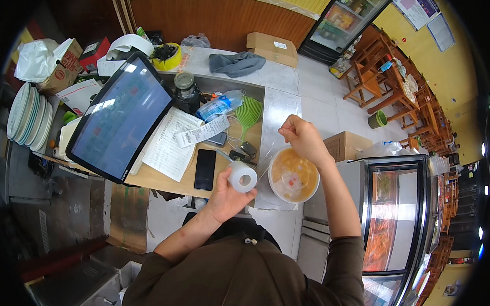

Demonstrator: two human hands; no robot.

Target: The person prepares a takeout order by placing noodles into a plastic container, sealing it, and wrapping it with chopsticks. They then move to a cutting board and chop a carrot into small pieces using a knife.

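My left hand (228, 196) holds a roll of clear plastic film (242, 176) from below, its open core facing up, just left of a round tub. My right hand (304, 138) is closed above the tub's far edge, its fingertips pinched together; faint glints of a thin clear strip run between it and the roll. The round clear plastic tub (294, 175) holds orange-yellow soup or sauce and stands on the grey-white counter. Whether film covers the tub is hard to tell. A black phone (205, 170) lies on the wooden desk surface left of the roll.
A monitor (120, 117), handwritten sheets (173, 144), a printed receipt (203, 131), a water bottle (220, 105) and a green plastic fan (249, 114) are on the left. A grey cloth (237, 64) lies beyond. A glass display case (395, 216) stands at right, a cardboard box (347, 144) behind it.
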